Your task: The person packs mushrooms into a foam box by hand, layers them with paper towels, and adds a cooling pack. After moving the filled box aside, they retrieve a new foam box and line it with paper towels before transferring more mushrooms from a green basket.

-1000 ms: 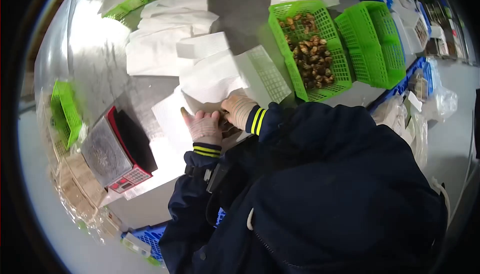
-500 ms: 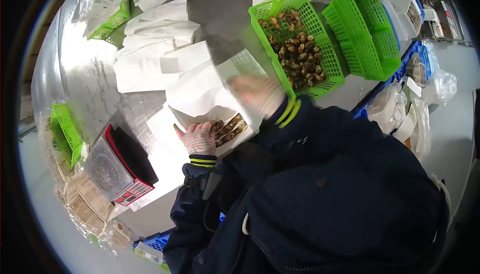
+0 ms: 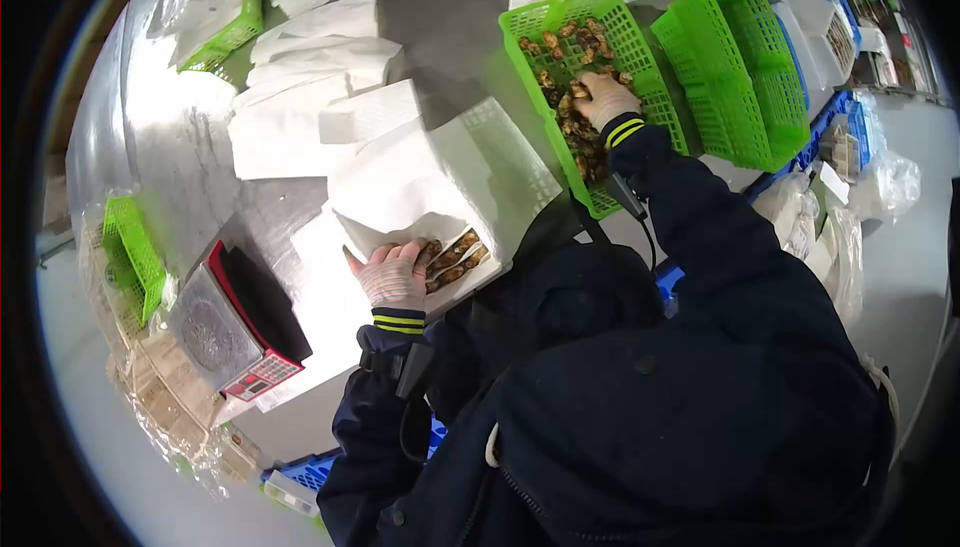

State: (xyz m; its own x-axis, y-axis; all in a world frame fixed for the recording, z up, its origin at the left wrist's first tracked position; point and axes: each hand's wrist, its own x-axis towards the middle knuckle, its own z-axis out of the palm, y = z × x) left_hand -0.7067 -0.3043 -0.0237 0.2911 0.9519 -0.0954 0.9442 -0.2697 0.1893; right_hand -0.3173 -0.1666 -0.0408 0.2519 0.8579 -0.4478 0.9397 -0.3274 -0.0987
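Observation:
A white box (image 3: 540, 184) lined with white paper (image 3: 395, 182) lies tilted before me, with mottled brown knobbly pieces (image 3: 462, 259) laid in rows at its near end. My left hand (image 3: 392, 275), in a thin striped glove, is bent over the near left wall of this box, fingertips beside the pieces. To the right, a green plastic basket (image 3: 655, 72) holds a heap of the same brown pieces (image 3: 578, 137). My right hand (image 3: 607, 99), gloved too, reaches into that basket with its fingers closed around some pieces at the top of the heap.
Stacked green baskets (image 3: 735, 77) stand right of the full one. White paper sheets (image 3: 300, 97) lie at the back left of the metal table (image 3: 460, 7). A red-and-silver scale (image 3: 225, 332) sits at the left, near a small green basket (image 3: 133, 257).
My right hand has moved from over the white box, to the right and away from me, into the green basket of brown pieces. My left hand has stayed at the box.

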